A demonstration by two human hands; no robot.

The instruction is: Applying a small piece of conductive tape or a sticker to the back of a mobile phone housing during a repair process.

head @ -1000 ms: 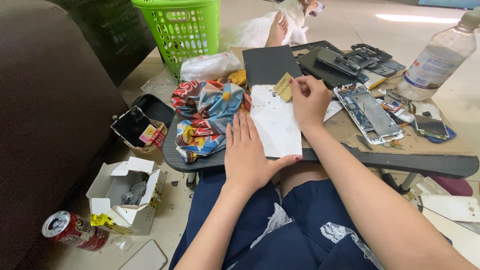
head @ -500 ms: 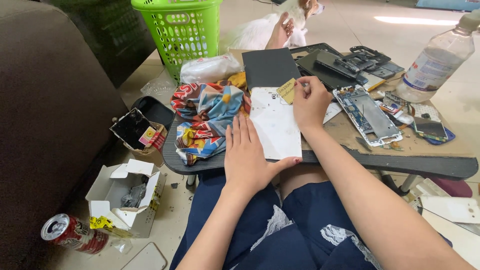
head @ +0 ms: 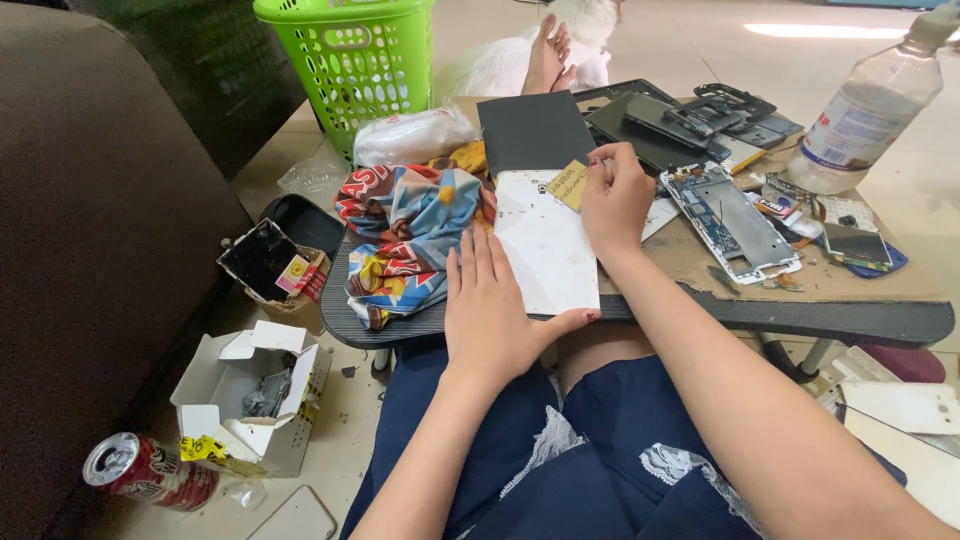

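Note:
A white tablet back panel [head: 545,240] lies flat on a small low table [head: 840,318] over my lap. My left hand [head: 495,305] rests flat on the panel's near left edge, fingers spread, thumb along the table's front rim. My right hand [head: 615,195] is curled at the panel's far right corner, its fingertips pinching a small yellow sticky label [head: 570,185] that sits on the panel. A colourful crumpled cloth [head: 405,240] lies just left of the panel.
A dark tablet [head: 535,130], an opened phone frame [head: 730,220], dark covers [head: 690,120] and a plastic bottle [head: 865,115] crowd the table. A green basket [head: 355,60], open cardboard boxes [head: 250,395], a red can [head: 140,470] and a dark sofa [head: 90,220] are to the left. Another person's foot [head: 550,50] is beyond.
My right hand has shifted slightly on the yellow label at the panel's corner. My left hand stays flat in place.

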